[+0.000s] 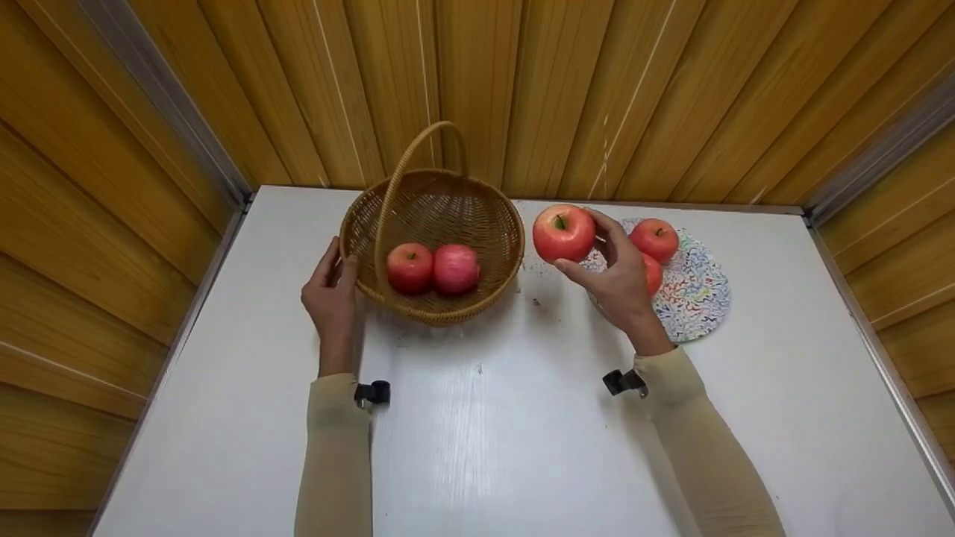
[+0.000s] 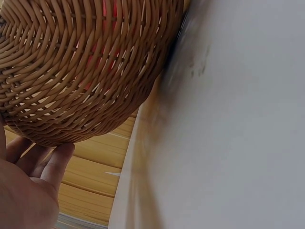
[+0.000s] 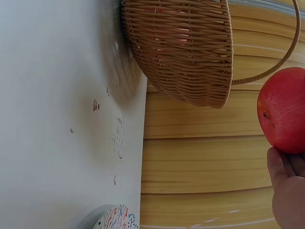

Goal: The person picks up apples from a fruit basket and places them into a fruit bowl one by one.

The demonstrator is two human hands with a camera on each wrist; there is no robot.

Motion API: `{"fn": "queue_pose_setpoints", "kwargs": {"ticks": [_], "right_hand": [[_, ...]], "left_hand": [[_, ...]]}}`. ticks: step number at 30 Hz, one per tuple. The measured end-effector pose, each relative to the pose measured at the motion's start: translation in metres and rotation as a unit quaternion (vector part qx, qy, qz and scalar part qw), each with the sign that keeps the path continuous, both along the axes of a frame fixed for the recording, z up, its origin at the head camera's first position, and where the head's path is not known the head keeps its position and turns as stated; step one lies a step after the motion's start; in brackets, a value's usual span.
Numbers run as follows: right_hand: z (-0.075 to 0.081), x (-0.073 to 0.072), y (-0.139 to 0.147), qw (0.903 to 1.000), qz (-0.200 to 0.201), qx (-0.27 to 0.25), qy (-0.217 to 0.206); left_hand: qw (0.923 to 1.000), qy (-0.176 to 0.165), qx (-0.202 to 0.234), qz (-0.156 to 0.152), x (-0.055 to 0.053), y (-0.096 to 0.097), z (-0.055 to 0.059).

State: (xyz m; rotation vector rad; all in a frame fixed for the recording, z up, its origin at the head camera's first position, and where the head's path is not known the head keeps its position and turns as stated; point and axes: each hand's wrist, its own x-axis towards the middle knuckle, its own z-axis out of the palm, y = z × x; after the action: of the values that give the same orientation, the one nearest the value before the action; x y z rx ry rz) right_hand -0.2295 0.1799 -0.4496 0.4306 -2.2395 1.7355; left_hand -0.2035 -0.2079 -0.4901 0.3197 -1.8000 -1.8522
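Note:
A brown wicker basket (image 1: 492, 298) with an arched handle (image 1: 388, 201) stands at the back of the table, with two red apples inside, one (image 1: 409, 267) beside the other (image 1: 456, 268). My left hand (image 1: 332, 298) holds the basket's left side, thumb near the rim and fingertips against the woven wall (image 2: 71, 95). Between thumb and fingers, my right hand (image 1: 623, 287) grips another red apple (image 1: 563, 235), raised just right of the basket. In the right wrist view, this apple (image 3: 286, 109) is apart from the basket (image 3: 186, 52).
Behind my right hand lies a round, multicoloured speckled mat (image 1: 697, 298). It bears one red apple (image 1: 655, 239) and another (image 1: 652, 274) partly hidden by the hand. A wood-panelled wall (image 1: 552, 97) borders the white table (image 1: 477, 432) at the back.

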Motion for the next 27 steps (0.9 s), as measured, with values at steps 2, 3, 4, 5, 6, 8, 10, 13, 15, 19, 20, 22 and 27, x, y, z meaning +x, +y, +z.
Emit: {"fn": "queue_pose_setpoints", "kwargs": {"ticks": [2, 3, 4, 5, 6, 8, 10, 13, 15, 19, 20, 22, 27], "right_hand": [[-0.001, 0.001, 0.007, 0.9999, -0.011, -0.008, -0.003], [-0.001, 0.002, 0.011, 0.9998, -0.017, -0.010, -0.005], [-0.001, 0.002, 0.015, 0.9996, -0.025, -0.009, -0.007], [-0.001, 0.003, 0.018, 0.9994, -0.032, -0.006, -0.010], [-0.001, 0.003, 0.022, 0.9992, -0.038, -0.005, -0.014], [0.000, 0.006, 0.030, 0.9984, -0.051, 0.000, -0.024], [0.001, 0.008, 0.037, 0.9976, -0.063, 0.002, -0.030], [0.000, 0.010, 0.048, 0.9969, -0.073, -0.007, -0.031], [-0.001, 0.011, 0.055, 0.9962, -0.081, -0.014, -0.028], [-0.005, 0.013, 0.069, 0.9945, -0.099, -0.018, -0.029], [-0.006, 0.013, 0.073, 0.9941, -0.103, -0.020, -0.029], [-0.008, 0.013, 0.079, 0.9934, -0.108, -0.028, -0.027], [-0.013, 0.014, 0.096, 0.9901, -0.132, -0.038, -0.028]], "left_hand": [[1.0000, 0.000, 0.003, 0.000, 0.000, 0.000, 0.000], [1.0000, 0.001, 0.006, -0.001, 0.000, 0.000, 0.000], [1.0000, 0.002, 0.009, -0.001, 0.000, 0.000, 0.000], [0.9999, 0.003, 0.012, -0.002, 0.000, 0.000, 0.000], [0.9999, 0.003, 0.013, -0.002, 0.000, 0.000, 0.000], [0.9999, 0.001, 0.015, -0.003, 0.000, 0.000, 0.000], [0.9999, -0.003, 0.014, -0.004, 0.000, 0.000, 0.000], [0.9999, -0.008, 0.010, -0.005, 0.000, 0.000, 0.000], [0.9999, -0.008, 0.009, -0.005, 0.000, -0.001, 0.000], [0.9998, -0.011, 0.014, -0.007, 0.000, -0.001, 0.000], [0.9998, -0.013, 0.013, -0.008, 0.000, -0.001, 0.000], [0.9997, -0.019, 0.012, -0.010, 0.001, -0.001, 0.001], [0.9997, -0.021, 0.011, -0.008, -0.005, -0.004, -0.010]]}}
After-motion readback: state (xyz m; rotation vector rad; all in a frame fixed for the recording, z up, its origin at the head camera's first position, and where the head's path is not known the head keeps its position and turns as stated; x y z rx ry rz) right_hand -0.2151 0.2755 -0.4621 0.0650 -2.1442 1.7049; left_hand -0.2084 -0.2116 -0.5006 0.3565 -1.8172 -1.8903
